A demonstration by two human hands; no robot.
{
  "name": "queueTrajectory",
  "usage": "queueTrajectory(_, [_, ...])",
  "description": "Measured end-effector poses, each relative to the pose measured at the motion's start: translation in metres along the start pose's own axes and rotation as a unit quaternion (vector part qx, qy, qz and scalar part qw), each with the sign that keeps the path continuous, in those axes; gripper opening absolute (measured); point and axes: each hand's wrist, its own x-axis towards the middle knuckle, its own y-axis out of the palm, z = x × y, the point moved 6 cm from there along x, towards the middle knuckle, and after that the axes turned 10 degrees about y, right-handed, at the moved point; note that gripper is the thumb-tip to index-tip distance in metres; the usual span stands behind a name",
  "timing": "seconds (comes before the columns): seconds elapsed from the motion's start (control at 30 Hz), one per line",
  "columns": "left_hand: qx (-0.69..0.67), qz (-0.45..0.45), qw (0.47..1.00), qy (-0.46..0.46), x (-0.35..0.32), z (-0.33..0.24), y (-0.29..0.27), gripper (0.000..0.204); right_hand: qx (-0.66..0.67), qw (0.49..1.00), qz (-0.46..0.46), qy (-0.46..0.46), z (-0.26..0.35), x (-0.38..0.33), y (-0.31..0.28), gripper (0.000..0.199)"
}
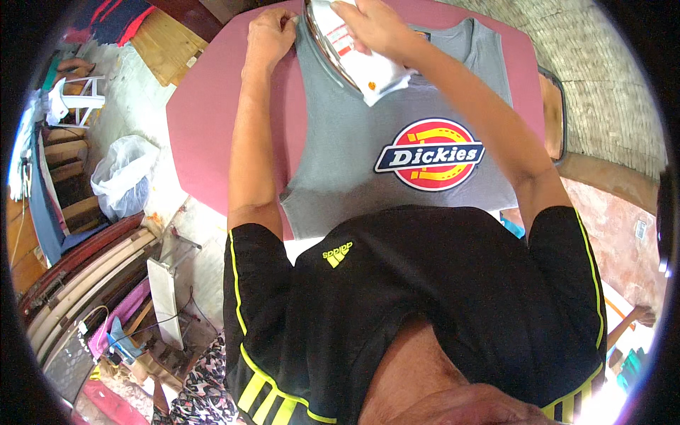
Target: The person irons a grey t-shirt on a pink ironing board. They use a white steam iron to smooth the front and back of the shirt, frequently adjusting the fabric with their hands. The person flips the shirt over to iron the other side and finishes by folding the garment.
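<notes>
A grey sleeveless shirt (340, 152) lies spread on a padded board with a dusty-pink cover (205, 134). A round red, yellow and dark-blue print (430, 154) marks its front. My right hand (375, 30) grips a white clothes iron (338, 39) from above; its metal soleplate rests on the shirt near the left shoulder. To the left of the iron, my left hand (272, 34) is closed, its fingertips pinching the shirt's edge by the shoulder. The iron and my right forearm cover parts of the shirt.
A clear plastic bag (124, 177) sits on the floor at left, near a white plastic stool (76, 101). Boards and slats (92, 262) are stacked at lower left, with cables nearby. A woven mat (602, 78) spreads at the right. Another person's arm (629, 326) shows at lower right.
</notes>
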Motion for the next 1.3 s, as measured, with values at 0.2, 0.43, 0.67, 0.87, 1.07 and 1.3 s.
queueTrajectory(0.2, [0.006,-0.006,0.999,0.048,0.01,-0.003,0.008,0.021,-0.087,0.985,-0.08,-0.124,-0.029,0.014,-0.003,0.042])
queueTrajectory(0.43, [-0.011,0.006,1.0,0.023,0.001,0.051,0.006,0.015,0.006,0.997,0.072,-0.021,0.003,0.01,0.002,0.038])
queueTrajectory(0.67, [0.128,-0.019,0.991,-0.03,-0.126,-0.072,-0.085,0.029,0.083,0.973,0.215,0.009,-0.018,-0.007,-0.02,0.025])
queueTrajectory(0.87, [0.194,-0.019,0.955,-0.223,-0.262,-0.139,-0.082,0.029,-0.082,0.975,0.121,-0.165,0.006,0.017,-0.002,0.032])
queueTrajectory(1.07, [0.238,-0.173,0.931,-0.216,-0.298,-0.142,-0.07,0.01,-0.207,0.825,0.298,-0.433,0.022,-0.007,-0.002,0.029])
queueTrajectory(1.3, [0.18,-0.266,0.918,-0.233,-0.308,-0.14,-0.072,0.01,-0.265,0.645,0.469,-0.542,0.038,-0.081,0.043,0.028])
